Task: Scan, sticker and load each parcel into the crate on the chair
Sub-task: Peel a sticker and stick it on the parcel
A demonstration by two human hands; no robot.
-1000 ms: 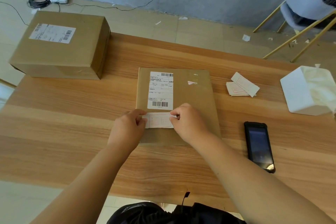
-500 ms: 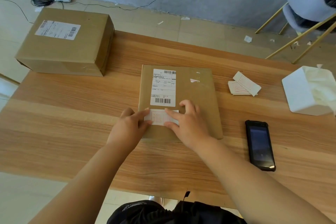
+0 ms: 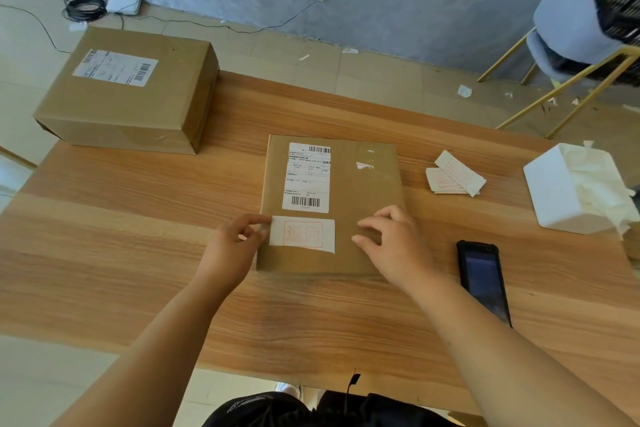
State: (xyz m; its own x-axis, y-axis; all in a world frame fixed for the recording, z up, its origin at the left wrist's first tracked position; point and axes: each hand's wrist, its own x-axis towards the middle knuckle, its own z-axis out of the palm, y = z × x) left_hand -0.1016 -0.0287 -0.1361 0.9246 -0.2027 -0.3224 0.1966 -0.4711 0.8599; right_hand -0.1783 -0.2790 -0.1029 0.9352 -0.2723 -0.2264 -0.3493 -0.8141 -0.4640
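- Right grip (image 3: 394,246) noted withdrawn off sticker (image 3: 303,235) since earlier frame; fingers spread, tips resting on flat parcel (image 3: 363,191) beside it
- Left grip (image 3: 232,246) seen pinching sticker's left end at parcel's left edge
- Bare counter (image 3: 121,236) recorded left and near side
- Counted: two parcels, flat one mid-counter, large parcel (image 3: 128,107) at far-left corner; one scanner (image 3: 483,281)

The surface (image 3: 138,253) is seen as matt, grained wood, the flat parcel (image 3: 363,191) as brown cardboard sheened by clear tape, its sticker (image 3: 303,235) as matt white paper, and the handheld scanner (image 3: 483,281) as black plastic, glossy-screened.
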